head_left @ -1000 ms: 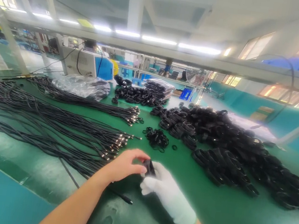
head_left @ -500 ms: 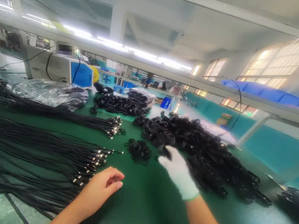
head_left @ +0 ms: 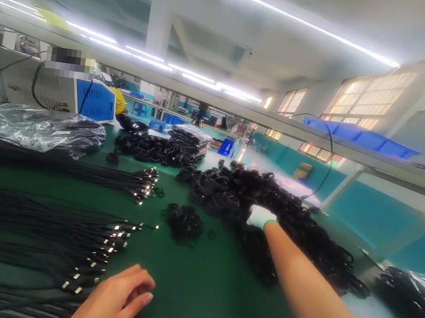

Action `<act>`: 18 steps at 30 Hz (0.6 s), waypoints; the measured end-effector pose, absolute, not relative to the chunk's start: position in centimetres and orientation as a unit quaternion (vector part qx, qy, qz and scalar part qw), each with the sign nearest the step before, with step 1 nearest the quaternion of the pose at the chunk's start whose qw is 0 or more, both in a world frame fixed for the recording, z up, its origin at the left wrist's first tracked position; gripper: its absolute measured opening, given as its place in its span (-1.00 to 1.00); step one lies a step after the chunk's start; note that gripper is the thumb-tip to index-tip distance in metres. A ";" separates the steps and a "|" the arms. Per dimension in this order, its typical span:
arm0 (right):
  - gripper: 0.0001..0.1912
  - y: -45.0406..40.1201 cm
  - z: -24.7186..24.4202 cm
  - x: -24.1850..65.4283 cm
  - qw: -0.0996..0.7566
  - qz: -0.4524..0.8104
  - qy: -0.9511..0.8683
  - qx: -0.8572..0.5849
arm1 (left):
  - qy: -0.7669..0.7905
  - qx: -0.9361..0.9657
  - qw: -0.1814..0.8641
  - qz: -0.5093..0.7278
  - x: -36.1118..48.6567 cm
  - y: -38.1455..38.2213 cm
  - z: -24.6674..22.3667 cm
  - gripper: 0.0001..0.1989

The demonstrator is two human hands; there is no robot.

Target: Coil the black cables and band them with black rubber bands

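Visibly, coil pile [head_left: 294,218] at right hand [head_left: 261,217], apart from left hand [head_left: 121,293].

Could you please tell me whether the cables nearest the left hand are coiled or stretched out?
Stretched out: the cables run lengthwise side by side over the green tabletop, their bright connectors clustered near the left hand.

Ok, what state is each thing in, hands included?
Left hand: bare, loosely curled, nothing visible in its grip
Right hand: white-gloved, at the black coils, grip hidden
Black coils: heaped
Near cables: uncoiled, ends fanned out
Far cables: uncoiled, ends bunched
Small rings: loosely heaped
Plastic bag: crumpled
Machine: on or off, cannot tell
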State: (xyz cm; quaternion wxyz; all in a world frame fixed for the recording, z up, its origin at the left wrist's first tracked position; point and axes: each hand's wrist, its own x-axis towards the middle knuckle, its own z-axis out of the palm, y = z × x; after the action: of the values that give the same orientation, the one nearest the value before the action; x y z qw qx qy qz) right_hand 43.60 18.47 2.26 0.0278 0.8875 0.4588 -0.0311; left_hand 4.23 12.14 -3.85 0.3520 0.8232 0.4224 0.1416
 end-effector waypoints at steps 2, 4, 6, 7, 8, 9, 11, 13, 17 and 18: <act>-0.67 18.9 2.2 43.8 0.029 -0.035 0.472 0.881 | 0.420 0.825 0.354 0.135 4.3 12.3 -4.1 -0.84; -0.67 19.1 2.8 44.3 0.021 -0.030 0.479 0.877 | 0.419 0.824 0.358 0.133 4.3 12.3 -4.4 -0.85; -0.67 18.8 4.0 44.9 0.005 -0.017 0.479 0.877 | 0.417 0.823 0.362 0.135 4.2 12.4 -4.5 -0.85; -0.67 18.4 4.9 45.1 -0.004 -0.008 0.478 0.878 | 0.416 0.823 0.363 0.134 4.1 12.5 -4.5 -0.85; -0.68 18.0 5.8 45.2 -0.016 0.001 0.479 0.878 | 0.414 0.824 0.363 0.134 4.1 12.6 -4.5 -0.85; -0.68 17.3 6.8 44.9 -0.029 0.011 0.482 0.876 | 0.413 0.825 0.361 0.135 4.1 12.7 -4.6 -0.86; -0.66 15.7 8.2 43.2 -0.064 0.026 0.500 0.863 | 0.413 0.827 0.353 0.146 4.3 12.8 -4.6 -0.86; -0.59 13.9 8.4 40.0 -0.109 0.028 0.535 0.838 | 0.414 0.828 0.339 0.168 4.5 12.4 -4.2 -0.86; -0.51 10.4 4.3 31.6 -0.181 -0.050 0.613 0.768 | 0.416 0.844 0.281 0.189 4.6 10.0 -1.9 -0.86; -0.48 9.7 2.5 29.5 -0.210 -0.100 0.621 0.748 | 0.404 0.856 0.253 0.199 4.4 9.3 -1.2 -0.85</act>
State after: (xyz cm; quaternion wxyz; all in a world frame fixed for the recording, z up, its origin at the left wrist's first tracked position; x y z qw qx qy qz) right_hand 29.53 9.68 2.48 -0.2096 0.7483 0.6214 -0.1001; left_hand 4.37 9.32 -1.18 0.2529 0.8565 0.4037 0.1989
